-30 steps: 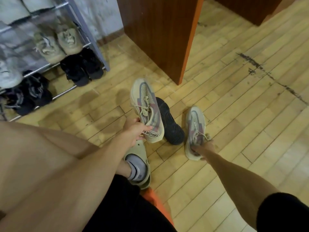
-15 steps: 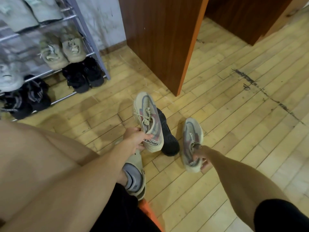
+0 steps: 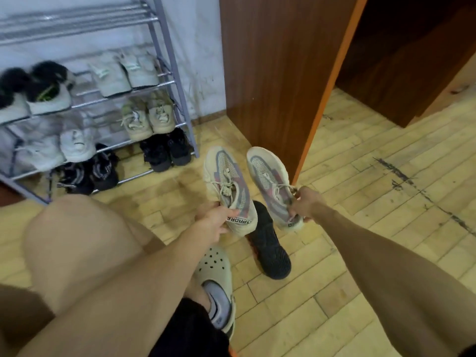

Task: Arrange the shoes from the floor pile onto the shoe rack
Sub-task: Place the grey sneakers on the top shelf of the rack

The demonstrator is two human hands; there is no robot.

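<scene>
My left hand (image 3: 215, 219) grips the heel of a cream sneaker with grey-pink panels (image 3: 226, 186), held off the floor with its toe pointing away. My right hand (image 3: 305, 203) holds the matching sneaker (image 3: 270, 180) by its heel, side by side with the first. A single black shoe (image 3: 270, 249) lies on the wooden floor just below them. The metal shoe rack (image 3: 177, 81) stands at the left against the wall, its lower tiers holding several pairs of white, beige and black shoes. The top tier shows bare bars.
A brown wooden cabinet with an orange edge (image 3: 283, 73) stands just right of the rack, close behind the held sneakers. My knee (image 3: 77, 243) and a foot in a beige clog (image 3: 219, 279) are in the foreground. Wooden floor extends to the right.
My right hand lifted the second sneaker off the floor and brought it up beside the first. Both sneakers rose, and the view tilted up toward the rack.
</scene>
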